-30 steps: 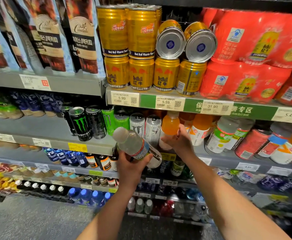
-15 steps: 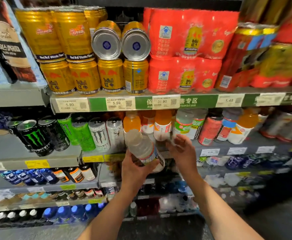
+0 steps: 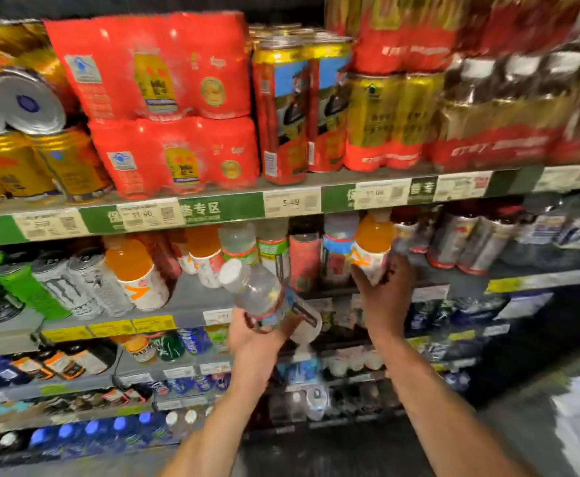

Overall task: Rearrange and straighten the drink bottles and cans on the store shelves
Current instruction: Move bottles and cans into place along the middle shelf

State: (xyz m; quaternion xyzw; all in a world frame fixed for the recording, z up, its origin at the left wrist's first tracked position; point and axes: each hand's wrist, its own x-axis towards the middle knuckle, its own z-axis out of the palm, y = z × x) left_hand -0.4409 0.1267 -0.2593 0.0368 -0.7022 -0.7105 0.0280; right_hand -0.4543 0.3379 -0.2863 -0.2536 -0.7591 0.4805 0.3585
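Note:
My left hand [image 3: 257,342] grips a clear bottle [image 3: 264,297] with a white cap, tilted with its cap up and to the left, in front of the second shelf [image 3: 536,280]. My right hand [image 3: 383,297] holds the lower part of an orange drink bottle [image 3: 373,247] that stands on that shelf, right of a blue-labelled bottle [image 3: 336,256] and a red can [image 3: 304,259]. Another orange bottle [image 3: 137,273] leans at the left of the same shelf. The picture is blurred by motion.
Red multipacks [image 3: 151,98] and gold cans [image 3: 51,163] fill the top shelf above a green price strip [image 3: 220,210]. Monster cans [image 3: 72,284] lean at the left of the second shelf. Lower shelves hold small bottles [image 3: 168,347]. Grey floor lies at the bottom right.
The view has swung to the right along the shelves. My right hand has moved right and taken hold of an orange bottle further along. My left hand still carries the clear bottle.

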